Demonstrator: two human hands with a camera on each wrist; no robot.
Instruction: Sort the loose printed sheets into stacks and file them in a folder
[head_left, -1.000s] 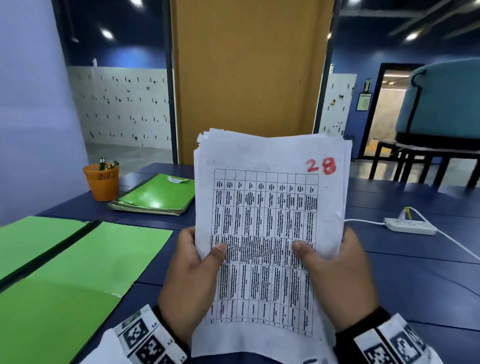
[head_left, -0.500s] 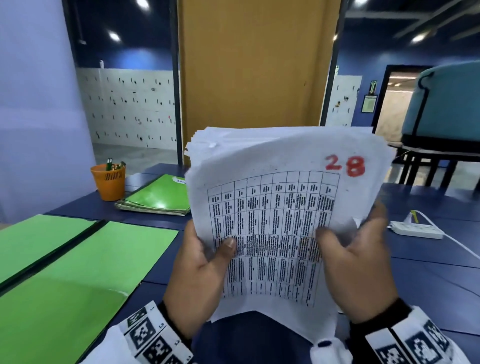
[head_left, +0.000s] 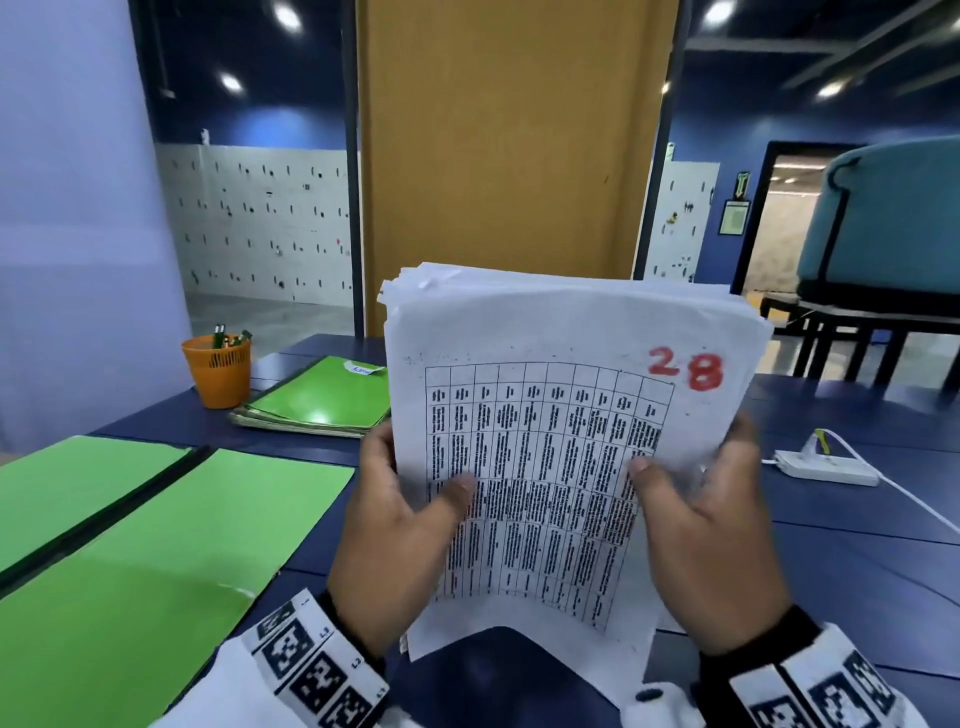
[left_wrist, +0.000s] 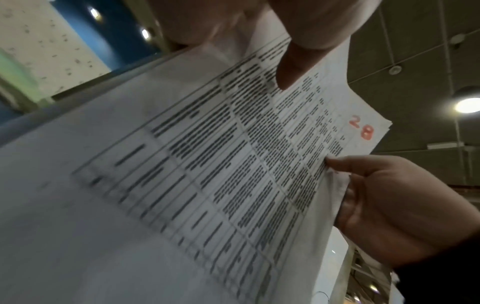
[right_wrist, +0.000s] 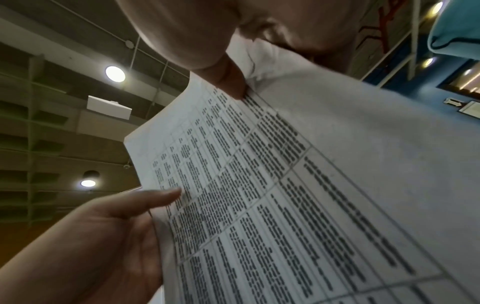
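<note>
Head cam alone shows open green folder (head_left: 171, 530) on table; L hand (head_left: 387, 540) & R hand (head_left: 711, 540) grip sheet stack (head_left: 561, 332) upright, thumbs in front, fingers behind.

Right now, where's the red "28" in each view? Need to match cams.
Head: red "28" at the top right of the sheet stack, above the right hand.
Left wrist: right of centre, near the sheet's far corner.
Right wrist: not in it.
Shared landmark: the printed table grid, in all three views.
</note>
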